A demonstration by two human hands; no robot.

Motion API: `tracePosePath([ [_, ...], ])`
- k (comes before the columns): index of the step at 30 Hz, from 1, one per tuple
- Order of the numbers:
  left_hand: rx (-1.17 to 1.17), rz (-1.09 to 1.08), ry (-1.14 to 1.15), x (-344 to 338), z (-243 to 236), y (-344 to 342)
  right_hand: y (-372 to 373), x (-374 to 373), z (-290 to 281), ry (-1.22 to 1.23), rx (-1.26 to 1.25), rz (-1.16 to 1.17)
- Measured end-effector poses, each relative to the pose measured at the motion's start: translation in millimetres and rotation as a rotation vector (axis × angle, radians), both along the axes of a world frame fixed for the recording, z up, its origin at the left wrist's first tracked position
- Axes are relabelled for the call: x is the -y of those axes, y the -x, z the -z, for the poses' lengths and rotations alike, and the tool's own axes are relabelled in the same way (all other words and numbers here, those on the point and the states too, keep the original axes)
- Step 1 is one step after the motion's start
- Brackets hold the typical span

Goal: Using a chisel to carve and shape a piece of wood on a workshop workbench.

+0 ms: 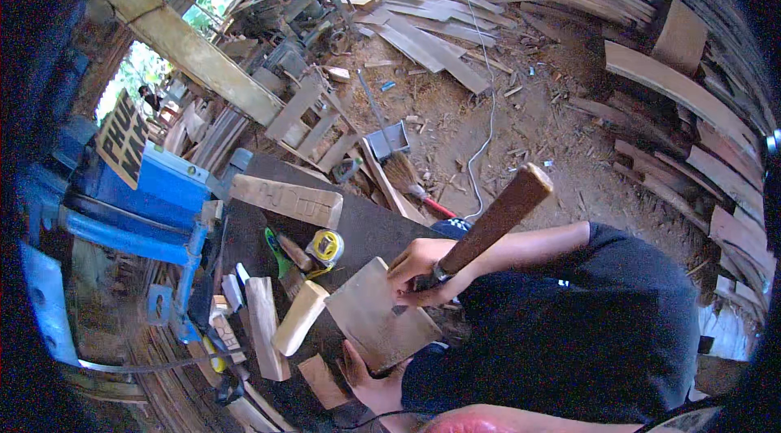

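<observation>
A flat, squarish wooden block [382,303] lies on the dark bench top in front of me. My right hand [429,272] is closed low around a chisel [496,221], near where its thick brown wooden handle meets dark metal. That handle slants up and to the right; the working end is hidden behind my fingers, over the block. At the block's near edge, my left hand [372,380] grips it, with some of the fingers hidden. Beyond the block rest a yellow-and-silver tape measure [328,248] and a pale wooden piece [301,319].
On the bench are a long marked wooden block [286,199], another wooden piece [265,327], a small offcut [323,381] and a green-handled tool [277,248]. A blue machine [154,201] stands left. A dustpan [389,140], a broom [403,174] and stacked planks [667,100] lie beyond.
</observation>
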State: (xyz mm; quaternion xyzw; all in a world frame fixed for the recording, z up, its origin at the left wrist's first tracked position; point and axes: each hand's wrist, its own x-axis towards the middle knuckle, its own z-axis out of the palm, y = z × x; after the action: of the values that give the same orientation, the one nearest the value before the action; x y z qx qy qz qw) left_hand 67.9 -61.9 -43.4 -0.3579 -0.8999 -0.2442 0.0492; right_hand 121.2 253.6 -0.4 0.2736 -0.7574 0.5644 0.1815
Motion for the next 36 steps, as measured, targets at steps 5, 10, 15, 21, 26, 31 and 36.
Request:
tracePosePath([
  [5, 0.015, 0.009, 0.037, -1, 4, 5, -2, -6, 6, -0.06, 0.129, 0.0],
  [10, -0.005, -0.037, -0.017, -4, -4, 0, 21, 8, 18, 0.087, -0.05, -0.081],
  [15, 0.145, -0.08, -0.102, -4, 5, 2, 21, 15, 46, 0.552, 0.192, -0.1],
  [21, 0.138, -0.133, -0.07, 0, 10, 0, 16, 16, 51, 0.617, 0.301, 0.027],
  [26, 0.105, -0.106, -0.116, 2, 14, 6, 23, 17, 62, 0.688, 0.276, 0.001],
  [31, 0.069, -0.15, -0.13, -5, 9, 2, 26, 17, 57, 0.742, 0.351, -0.01],
  [36, 0.051, -0.137, -0.163, -5, 13, 1, 27, 18, 60, 0.729, 0.327, 0.017],
])
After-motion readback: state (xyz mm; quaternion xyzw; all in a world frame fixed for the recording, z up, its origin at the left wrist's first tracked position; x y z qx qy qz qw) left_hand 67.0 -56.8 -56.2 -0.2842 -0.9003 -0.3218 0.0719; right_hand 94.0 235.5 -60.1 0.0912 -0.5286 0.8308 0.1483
